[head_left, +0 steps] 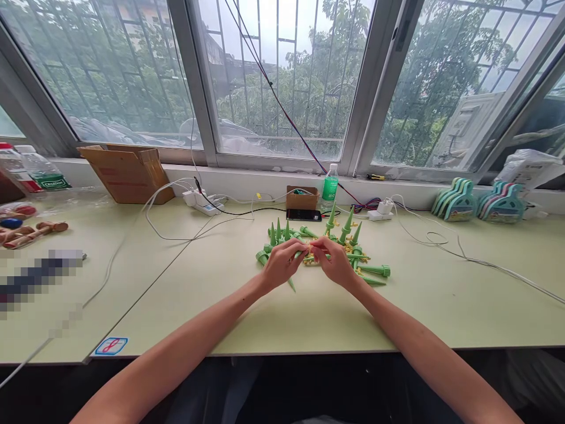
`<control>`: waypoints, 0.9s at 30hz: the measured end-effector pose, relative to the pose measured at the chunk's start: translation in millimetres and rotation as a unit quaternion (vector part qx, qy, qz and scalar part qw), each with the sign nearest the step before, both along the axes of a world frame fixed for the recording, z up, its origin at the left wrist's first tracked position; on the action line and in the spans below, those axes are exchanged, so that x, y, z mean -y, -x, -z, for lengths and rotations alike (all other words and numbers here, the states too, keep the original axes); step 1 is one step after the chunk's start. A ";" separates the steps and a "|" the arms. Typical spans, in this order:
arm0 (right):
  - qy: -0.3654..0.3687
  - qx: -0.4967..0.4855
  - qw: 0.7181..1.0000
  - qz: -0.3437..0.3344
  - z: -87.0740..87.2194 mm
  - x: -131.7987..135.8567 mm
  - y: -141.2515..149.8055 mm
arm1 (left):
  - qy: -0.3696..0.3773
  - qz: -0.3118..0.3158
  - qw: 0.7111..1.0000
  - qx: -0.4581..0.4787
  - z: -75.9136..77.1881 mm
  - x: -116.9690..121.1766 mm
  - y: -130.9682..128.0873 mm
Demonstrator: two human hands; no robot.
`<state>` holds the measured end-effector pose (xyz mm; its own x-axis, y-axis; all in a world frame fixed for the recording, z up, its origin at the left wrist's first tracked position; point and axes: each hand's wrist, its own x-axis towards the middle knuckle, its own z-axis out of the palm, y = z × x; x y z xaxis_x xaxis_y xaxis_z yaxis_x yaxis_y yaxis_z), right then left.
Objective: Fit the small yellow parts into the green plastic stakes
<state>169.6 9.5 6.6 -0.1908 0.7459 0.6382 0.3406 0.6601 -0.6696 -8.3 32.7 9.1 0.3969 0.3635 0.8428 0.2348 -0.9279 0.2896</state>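
Observation:
My left hand (281, 262) is closed around a green plant watering spike, mostly hidden by the fingers. A green pointed tip (292, 285) shows below this hand; I cannot tell whether it belongs to the held spike. Close against it, my right hand (334, 259) pinches a small yellow piece at the fingertips, where the two hands meet. Around and behind both hands lie several green cone-shaped spikes (346, 227), some upright on their caps, others on their sides. One capped spike (375, 270) lies to the right of my right wrist. Small yellow pieces are scattered among them.
Behind the pile are a black phone (304, 215), a small cardboard box (302, 199) and a green-labelled bottle (329, 184). White cables (481, 262) cross the table on both sides. Coloured hangers (454, 201) stand at the right, a larger cardboard box (126, 176) at the left.

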 end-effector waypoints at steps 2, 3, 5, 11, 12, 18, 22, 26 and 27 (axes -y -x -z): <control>0.003 -0.001 1.000 0.000 -0.7 0.4 0.1 | 0.004 -0.002 1.000 0.002 0.4 0.1 -0.5; 0.004 -0.001 1.000 0.001 -1.1 0.6 0.2 | 0.005 -0.004 1.000 0.003 0.7 0.1 -0.8; 0.007 -0.002 1.000 0.002 -1.7 0.9 0.3 | 0.004 -0.009 1.000 0.005 1.1 0.0 -1.2; 0.009 -0.006 1.000 0.003 -3.0 1.3 0.8 | -0.011 -0.021 1.000 0.006 1.7 0.1 -1.4; 0.009 -0.005 1.000 0.002 -3.1 1.3 0.8 | -0.016 -0.021 1.000 0.006 1.6 0.2 -1.4; 0.016 -0.011 1.000 -0.006 -3.2 1.4 0.6 | -0.042 -0.016 0.999 -0.001 1.8 -0.6 -0.9; 0.023 -0.005 1.000 0.000 -2.7 0.5 -0.1 | -0.052 -0.007 0.999 -0.009 2.7 -1.5 -0.3; 0.024 0.016 1.000 0.011 -1.2 -1.4 -1.9 | -0.050 -0.001 0.999 -0.014 3.6 -1.4 -0.7; 0.024 0.022 0.999 0.015 -0.8 -1.7 -2.4 | -0.050 -0.002 0.999 -0.014 3.9 -1.3 -0.9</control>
<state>172.0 11.3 7.4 -0.1953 0.7817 0.5923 0.3899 0.6160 -0.6845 -7.4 34.0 5.2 0.4203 0.2795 0.8633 0.2446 -0.9511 0.1889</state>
